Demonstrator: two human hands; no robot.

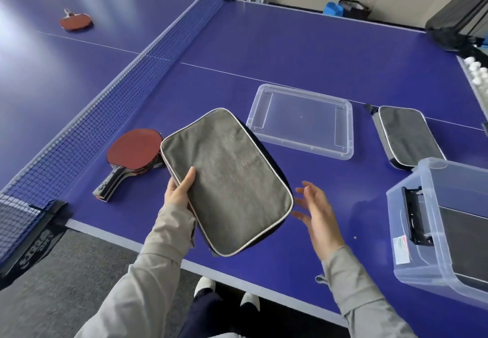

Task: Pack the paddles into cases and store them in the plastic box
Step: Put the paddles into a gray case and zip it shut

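The left hand (179, 189) grips the grey case (227, 179) by its edge, thumb on top, above the table (264, 47) — the right hand (314, 213) hovers beside it, fingers spread.

The left hand (179, 188) holds the case (227, 182), and the right hand (317, 213) is just right of it. Paddles (134, 152) lie left of the left hand. The lid (301, 121) lies beyond the right hand, the box (427, 271) to its right.
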